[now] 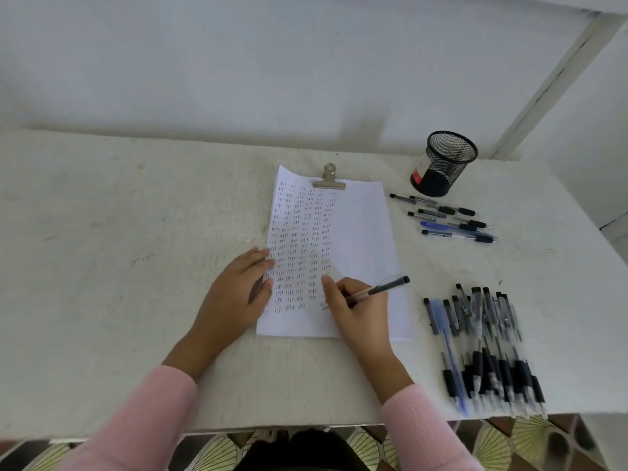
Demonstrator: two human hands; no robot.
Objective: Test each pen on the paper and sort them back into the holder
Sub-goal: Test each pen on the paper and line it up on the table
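The left hand (238,294) lies flat with straight fingers, well left of the grip. Its fingertips press the left edge of the paper (360,232) and its palm rests on the pale table (102,266). The paper runs away from the person, and columns of small pen marks fill its left half. A metal clip (329,178) bites its far edge, well beyond the grip.

The right hand (356,311) has its fingers curled round a pen (384,287), pinching the barrel low down near the tip. The tip meets the paper at the foot of the last marked column, just left of the grip. The dark capped end slants up and out to the right of the knuckles.

Far beyond the grip and to its right stands the black mesh holder (445,164), with a red and white label on its side. Just nearer than it, a few loose pens (448,217) lie side by side on the table. To the right of the grip, off the paper, a larger pile of pens (486,341) lies blurred, reaching to the table's near edge. Pink sleeves (142,419) cover both forearms.
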